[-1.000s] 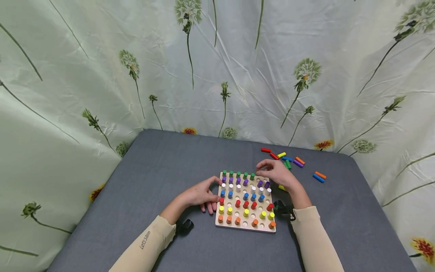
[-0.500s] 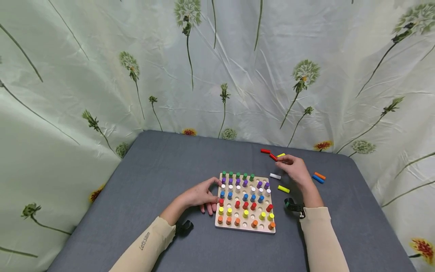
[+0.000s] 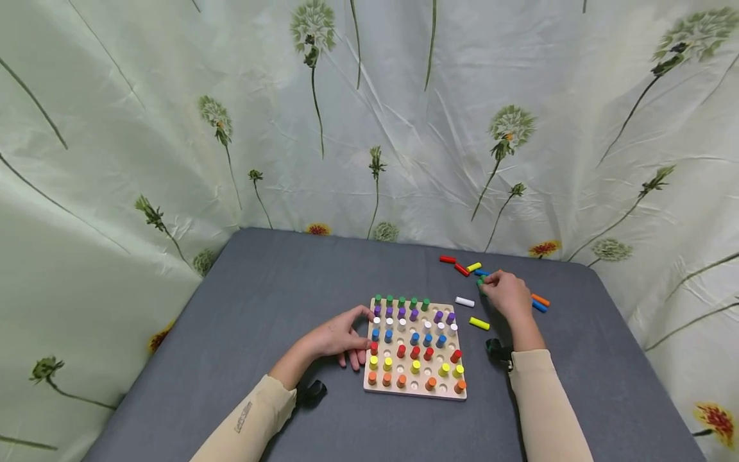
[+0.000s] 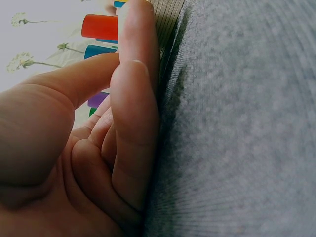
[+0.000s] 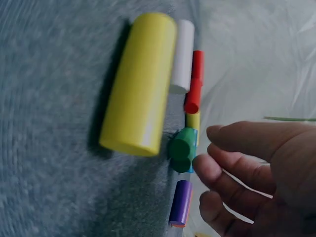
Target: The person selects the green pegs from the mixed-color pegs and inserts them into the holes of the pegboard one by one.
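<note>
A square wooden pegboard (image 3: 418, 393) lies on the grey cloth with rows of coloured pegs upright in it, some holes bare. My left hand (image 3: 340, 337) rests at its left side, thumb and index finger touching the edge beside the red peg (image 4: 100, 27). Past the board's far right corner, my right hand (image 3: 508, 296) reaches down over loose pegs. Its fingertips are beside two green pegs (image 5: 182, 143); a gap shows between thumb and fingers, and nothing is held. The head view has one green peg (image 3: 482, 286) partly covered by the fingers.
A white peg (image 3: 464, 301) and a yellow peg (image 3: 479, 323) lie right of the board. Farther back are two red pegs (image 3: 447, 259) and another yellow one. A purple peg (image 5: 181, 202) is near my right fingers. Blue and orange pegs (image 3: 540, 299) lie right.
My right hand has left the board's far right corner and moved right and back to the loose green pegs, uncovering the white peg. My left hand stays at the board.
</note>
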A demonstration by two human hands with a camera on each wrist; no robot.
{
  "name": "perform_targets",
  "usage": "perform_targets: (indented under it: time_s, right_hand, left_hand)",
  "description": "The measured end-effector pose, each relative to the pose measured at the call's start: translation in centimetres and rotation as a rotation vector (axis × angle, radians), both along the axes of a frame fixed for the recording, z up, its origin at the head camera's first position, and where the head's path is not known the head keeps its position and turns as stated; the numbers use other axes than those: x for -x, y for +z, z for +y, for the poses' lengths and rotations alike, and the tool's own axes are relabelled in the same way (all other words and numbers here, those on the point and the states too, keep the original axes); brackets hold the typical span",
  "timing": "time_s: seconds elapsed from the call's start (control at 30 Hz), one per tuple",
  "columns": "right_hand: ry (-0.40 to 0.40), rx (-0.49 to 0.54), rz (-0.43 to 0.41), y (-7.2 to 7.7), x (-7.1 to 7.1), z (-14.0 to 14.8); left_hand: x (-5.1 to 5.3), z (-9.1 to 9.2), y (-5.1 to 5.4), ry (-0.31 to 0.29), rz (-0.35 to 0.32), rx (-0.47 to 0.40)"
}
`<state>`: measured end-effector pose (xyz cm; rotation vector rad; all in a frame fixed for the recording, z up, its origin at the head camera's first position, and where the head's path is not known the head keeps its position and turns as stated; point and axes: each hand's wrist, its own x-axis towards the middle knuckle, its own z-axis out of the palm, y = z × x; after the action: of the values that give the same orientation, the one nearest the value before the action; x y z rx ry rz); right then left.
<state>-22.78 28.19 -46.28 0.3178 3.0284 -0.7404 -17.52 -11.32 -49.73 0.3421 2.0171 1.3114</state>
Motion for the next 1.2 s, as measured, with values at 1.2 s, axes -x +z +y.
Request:
perform_targets:
  time_s: [1.2]
  right_hand:
    - [0.092,-0.179,-0.074,-0.3,0.0,-1.5]
  left_hand:
    - [-0.2,0.0,0.2,0.009,0.0,-0.016]
